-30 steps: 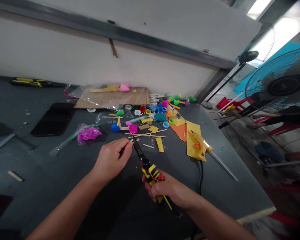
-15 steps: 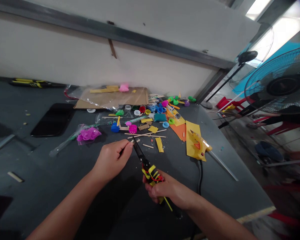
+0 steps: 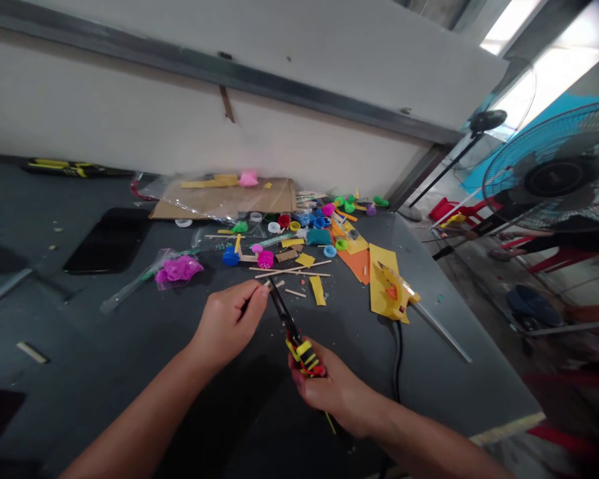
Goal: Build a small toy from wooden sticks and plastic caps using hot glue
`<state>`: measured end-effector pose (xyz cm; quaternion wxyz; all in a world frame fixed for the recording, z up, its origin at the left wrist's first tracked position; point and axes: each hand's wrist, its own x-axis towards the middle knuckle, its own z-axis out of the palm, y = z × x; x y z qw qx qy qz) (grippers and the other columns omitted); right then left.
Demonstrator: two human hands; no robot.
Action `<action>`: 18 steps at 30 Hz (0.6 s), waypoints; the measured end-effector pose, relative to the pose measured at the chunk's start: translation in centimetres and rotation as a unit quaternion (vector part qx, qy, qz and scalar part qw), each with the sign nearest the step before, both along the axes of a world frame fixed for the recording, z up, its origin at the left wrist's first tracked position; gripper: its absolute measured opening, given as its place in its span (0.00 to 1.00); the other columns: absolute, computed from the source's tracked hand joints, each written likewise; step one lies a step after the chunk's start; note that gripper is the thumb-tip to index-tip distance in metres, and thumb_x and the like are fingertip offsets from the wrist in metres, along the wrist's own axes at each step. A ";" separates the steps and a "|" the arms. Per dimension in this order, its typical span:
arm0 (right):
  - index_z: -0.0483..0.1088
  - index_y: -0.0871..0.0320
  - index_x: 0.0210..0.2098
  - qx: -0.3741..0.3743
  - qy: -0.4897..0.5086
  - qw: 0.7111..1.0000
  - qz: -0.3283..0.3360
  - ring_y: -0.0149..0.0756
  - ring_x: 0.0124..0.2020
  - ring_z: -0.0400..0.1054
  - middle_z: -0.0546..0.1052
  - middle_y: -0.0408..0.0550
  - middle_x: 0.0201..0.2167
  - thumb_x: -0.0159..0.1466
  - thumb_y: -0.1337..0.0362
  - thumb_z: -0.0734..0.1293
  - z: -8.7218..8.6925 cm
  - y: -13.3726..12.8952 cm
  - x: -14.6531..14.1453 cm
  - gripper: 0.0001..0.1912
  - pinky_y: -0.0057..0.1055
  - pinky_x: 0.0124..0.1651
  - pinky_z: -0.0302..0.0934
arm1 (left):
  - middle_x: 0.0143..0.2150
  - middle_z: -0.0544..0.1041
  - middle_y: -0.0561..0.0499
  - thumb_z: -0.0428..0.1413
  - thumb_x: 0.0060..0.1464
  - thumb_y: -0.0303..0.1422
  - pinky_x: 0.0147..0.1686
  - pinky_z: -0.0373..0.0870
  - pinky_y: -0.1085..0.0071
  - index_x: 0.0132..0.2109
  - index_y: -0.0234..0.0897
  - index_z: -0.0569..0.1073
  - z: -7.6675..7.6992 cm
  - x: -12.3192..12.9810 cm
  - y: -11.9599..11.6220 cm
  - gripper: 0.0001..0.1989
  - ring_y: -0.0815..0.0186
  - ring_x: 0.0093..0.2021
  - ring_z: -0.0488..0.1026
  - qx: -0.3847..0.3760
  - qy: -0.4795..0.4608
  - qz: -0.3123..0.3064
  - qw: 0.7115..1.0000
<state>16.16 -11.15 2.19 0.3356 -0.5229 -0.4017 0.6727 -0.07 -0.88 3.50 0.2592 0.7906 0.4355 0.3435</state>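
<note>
My left hand (image 3: pixel 232 313) is closed, thumb against bent finger, pinching a small light wooden stick (image 3: pixel 268 284), most of it hidden in the fingers. My right hand (image 3: pixel 324 379) wraps around the yellow-and-black handle of a cutter (image 3: pixel 292 329) with red parts. Its long dark jaws point up and left, with the tip beside the stick's end. Whether the jaws touch the stick I cannot tell. Just beyond the hands lie a blue cap (image 3: pixel 230 255) and a magenta cap (image 3: pixel 265 259) joined by sticks, plus several loose wooden sticks (image 3: pixel 294 271).
A yellow glue gun (image 3: pixel 394 293) with a black cord rests on yellow sheets at right. To the left are a black phone (image 3: pixel 107 239) and purple clay (image 3: pixel 180 268). Cardboard (image 3: pixel 224 199) and several bottle caps lie at the back; a fan (image 3: pixel 554 176) stands beyond the table.
The right hand and cutter have shifted slightly, and the handle looks more closed together. My left hand keeps its pinch on the stick, almost in place. The view has tilted slightly.
</note>
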 end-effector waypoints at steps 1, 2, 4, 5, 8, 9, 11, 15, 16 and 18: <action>0.60 0.58 0.31 0.013 -0.007 1.000 -0.004 0.24 0.24 0.50 0.59 0.38 0.23 0.43 0.71 0.60 -0.1 0.0 0.0 0.13 0.23 0.25 0.45 | 0.18 0.59 0.58 0.43 0.59 0.33 0.23 0.53 0.75 0.22 0.36 0.62 0.0 0.0 -0.1 0.17 0.74 0.20 0.57 -0.011 -0.013 0.006 1.000; 0.60 0.58 0.31 0.029 -0.015 0.999 -0.010 0.24 0.24 0.50 0.59 0.38 0.24 0.43 0.73 0.60 -0.2 0.1 -0.1 0.13 0.23 0.25 0.45 | 0.18 0.59 0.58 0.43 0.59 0.34 0.23 0.54 0.76 0.23 0.36 0.62 0.0 0.1 -0.2 0.17 0.74 0.20 0.57 -0.022 -0.027 0.013 0.999; 0.59 0.58 0.30 0.056 -0.024 0.998 -0.015 0.25 0.25 0.51 0.59 0.38 0.24 0.44 0.74 0.58 -0.3 0.3 -0.2 0.13 0.23 0.26 0.45 | 0.18 0.59 0.58 0.43 0.59 0.34 0.23 0.54 0.76 0.23 0.36 0.62 -0.1 0.2 -0.3 0.17 0.74 0.19 0.57 -0.046 -0.054 0.025 0.997; 0.59 0.57 0.30 0.064 -0.025 0.997 -0.016 0.25 0.25 0.51 0.59 0.38 0.24 0.43 0.74 0.58 -0.4 0.3 -0.2 0.13 0.23 0.26 0.45 | 0.18 0.59 0.58 0.43 0.59 0.35 0.22 0.54 0.76 0.23 0.36 0.62 -0.1 0.2 -0.4 0.16 0.74 0.20 0.57 -0.056 -0.066 0.029 0.996; 0.59 0.57 0.32 0.054 -0.013 0.998 -0.016 0.24 0.25 0.50 0.58 0.37 0.25 0.43 0.74 0.58 -0.7 0.4 -0.2 0.15 0.23 0.27 0.45 | 0.18 0.59 0.58 0.44 0.59 0.36 0.22 0.54 0.76 0.24 0.37 0.63 -0.1 0.3 -0.5 0.16 0.74 0.20 0.57 -0.084 -0.090 0.038 0.992; 0.60 0.57 0.32 0.041 -0.003 0.999 -0.016 0.24 0.25 0.50 0.58 0.38 0.25 0.43 0.73 0.59 -0.7 0.4 -0.2 0.15 0.23 0.27 0.45 | 0.18 0.59 0.58 0.44 0.58 0.36 0.21 0.54 0.76 0.25 0.37 0.63 -0.1 0.3 -0.5 0.15 0.73 0.20 0.57 -0.089 -0.091 0.041 0.991; 0.60 0.58 0.33 0.014 0.022 1.000 -0.010 0.25 0.25 0.50 0.59 0.38 0.25 0.44 0.72 0.60 -0.5 0.3 -0.1 0.15 0.24 0.27 0.45 | 0.19 0.60 0.58 0.45 0.58 0.36 0.21 0.54 0.76 0.25 0.37 0.64 0.1 0.3 -0.4 0.15 0.73 0.20 0.57 -0.087 -0.081 0.042 0.992; 0.61 0.58 0.34 -0.041 0.066 0.997 -0.007 0.25 0.24 0.50 0.60 0.38 0.25 0.42 0.69 0.62 0.3 0.4 0.1 0.17 0.25 0.27 0.43 | 0.19 0.61 0.57 0.45 0.57 0.36 0.22 0.55 0.76 0.25 0.37 0.64 0.4 0.2 -0.2 0.14 0.72 0.21 0.58 -0.036 -0.031 0.041 0.998; 0.61 0.58 0.34 -0.049 0.074 0.996 -0.007 0.25 0.24 0.50 0.60 0.39 0.25 0.42 0.69 0.62 0.5 0.4 0.2 0.18 0.25 0.26 0.43 | 0.19 0.61 0.57 0.46 0.57 0.35 0.23 0.55 0.76 0.24 0.37 0.64 0.4 0.2 -0.2 0.14 0.72 0.21 0.58 -0.018 -0.017 0.039 0.999; 0.61 0.58 0.34 -0.055 0.087 0.995 -0.005 0.25 0.24 0.51 0.61 0.39 0.26 0.41 0.69 0.62 0.6 0.5 0.3 0.18 0.25 0.26 0.43 | 0.19 0.62 0.57 0.46 0.56 0.34 0.24 0.56 0.76 0.24 0.37 0.64 0.5 0.1 -0.1 0.14 0.72 0.22 0.59 0.017 0.004 0.035 0.999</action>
